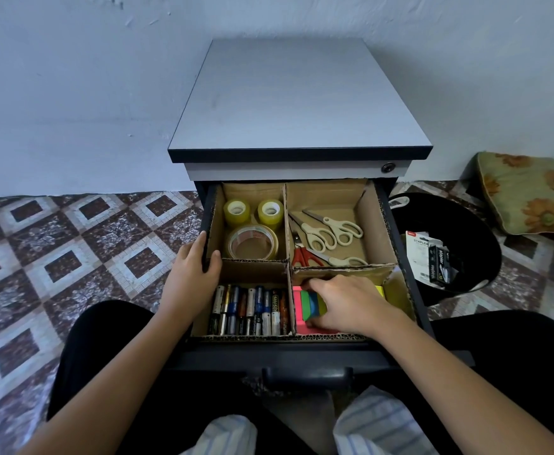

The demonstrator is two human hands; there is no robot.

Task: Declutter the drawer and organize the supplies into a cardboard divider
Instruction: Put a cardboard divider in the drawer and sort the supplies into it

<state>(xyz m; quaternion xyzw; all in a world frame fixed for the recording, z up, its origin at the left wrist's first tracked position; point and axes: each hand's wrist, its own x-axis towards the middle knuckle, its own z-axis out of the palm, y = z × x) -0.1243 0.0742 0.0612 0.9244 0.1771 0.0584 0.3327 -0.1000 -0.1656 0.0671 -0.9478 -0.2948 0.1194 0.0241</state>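
Drawer (223, 356) pulled open, fitted with a four-compartment cardboard divider (255, 260)

In the far left compartment three tape rolls (252, 243) are laid flat: two small yellowish ones side by side at the back, a larger clear one in front of them. In the far right compartment several pairs of scissors (328, 229) are laid at a slant, most cream-handled, one red-handled at the near left corner. In the near left compartment batteries (251, 310) are packed lying down in two rows. In the near right compartment sticky notes (311, 303) in pink, green, blue and yellow are stacked.
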